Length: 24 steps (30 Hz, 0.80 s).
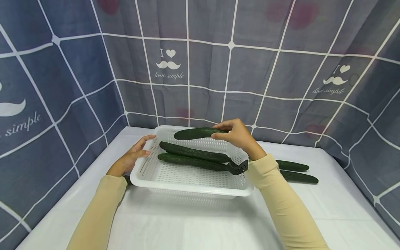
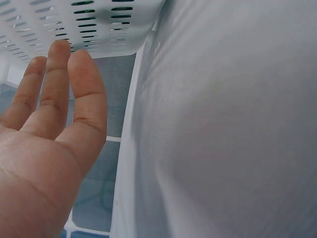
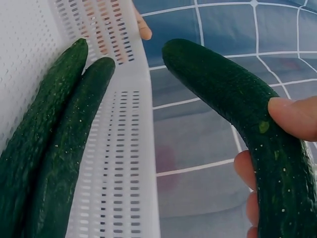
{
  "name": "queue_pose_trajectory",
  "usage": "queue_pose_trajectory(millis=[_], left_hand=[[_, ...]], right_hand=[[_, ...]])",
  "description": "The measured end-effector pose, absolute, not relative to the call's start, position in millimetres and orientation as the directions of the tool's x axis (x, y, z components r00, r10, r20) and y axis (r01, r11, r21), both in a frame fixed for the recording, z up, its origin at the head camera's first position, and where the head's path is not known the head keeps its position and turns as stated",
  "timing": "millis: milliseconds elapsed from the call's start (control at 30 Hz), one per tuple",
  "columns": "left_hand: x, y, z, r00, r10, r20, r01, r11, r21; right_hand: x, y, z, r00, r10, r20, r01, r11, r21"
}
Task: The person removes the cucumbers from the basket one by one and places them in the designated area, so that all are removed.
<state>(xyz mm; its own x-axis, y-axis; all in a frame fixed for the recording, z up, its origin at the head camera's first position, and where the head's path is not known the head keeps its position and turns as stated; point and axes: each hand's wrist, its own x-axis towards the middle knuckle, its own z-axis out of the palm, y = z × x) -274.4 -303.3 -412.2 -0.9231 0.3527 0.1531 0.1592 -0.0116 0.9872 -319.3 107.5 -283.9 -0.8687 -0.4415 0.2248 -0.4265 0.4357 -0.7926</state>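
Note:
A dark green cucumber (image 1: 198, 133) is pinched near its right end by my right hand (image 1: 235, 135), over the back of a white plastic basket (image 1: 190, 189). The right wrist view shows the thumb on one side of this curved cucumber (image 3: 223, 89) and the fingers on the other. Inside the basket, two more cucumbers (image 1: 190, 151) lie side by side. My left hand (image 1: 131, 158) is at the basket's left side, nothing in its grasp. In the left wrist view, its extended fingers (image 2: 88, 89) reach up to the perforated wall.
Two further cucumbers (image 1: 298, 177) lie on the white tabletop (image 1: 193, 225) to the right, partly hidden by the right sleeve (image 1: 272, 184). Grey-blue checked cloth (image 1: 206, 69) hangs behind the table and along both sides.

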Motion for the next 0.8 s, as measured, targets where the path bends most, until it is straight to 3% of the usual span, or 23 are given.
queue_pose_trajectory(millis=[800], left_hand=[[-275, -304, -414, -0.919, 0.36, 0.159, 0.169, -0.004, 0.986]], right_hand=[[-301, 153, -288, -0.88, -0.433, 0.195, -0.376, 0.383, -0.844]])
